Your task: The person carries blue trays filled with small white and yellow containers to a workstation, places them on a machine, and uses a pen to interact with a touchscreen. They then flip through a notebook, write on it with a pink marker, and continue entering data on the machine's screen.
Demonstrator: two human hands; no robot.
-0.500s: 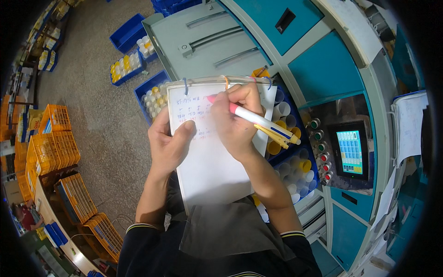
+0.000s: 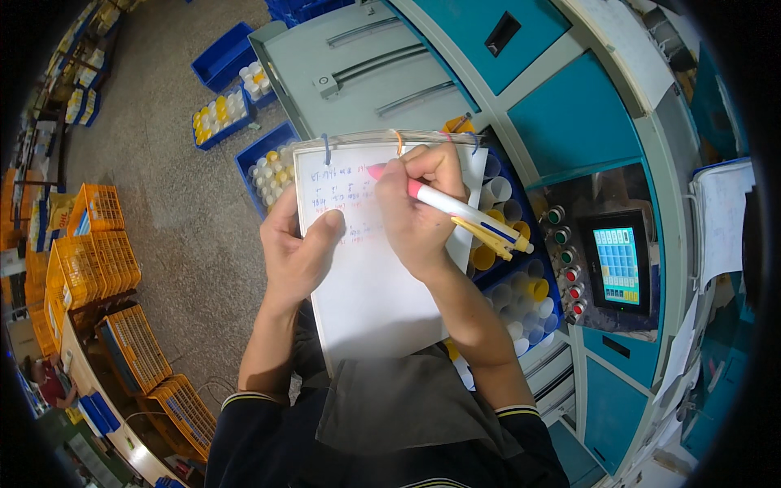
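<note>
In front of me is a ring-bound notebook (image 2: 382, 301), its white page partly covered with handwriting near the top. Coloured rings run along its far edge. My left hand (image 2: 297, 248) grips the notebook's left side, thumb on the page and fingers behind it. Closed round a white and pink pen (image 2: 447, 202) with a yellow clip, my right hand (image 2: 419, 211) rests on the upper part of the page. The pink tip end touches or nearly touches the paper beside the written lines; the exact point is hidden by my fingers.
A teal and grey machine (image 2: 569, 122) with a lit touchscreen (image 2: 616, 264) and round buttons (image 2: 574, 292) stands at my right. Blue crates of white and yellow tubes (image 2: 525, 297) sit behind the notebook. Orange baskets (image 2: 98, 264) are stacked at far left, and a person (image 2: 53, 382) is beyond.
The pen and right hand have shifted very slightly on the page. My left hand stays on the notebook.
</note>
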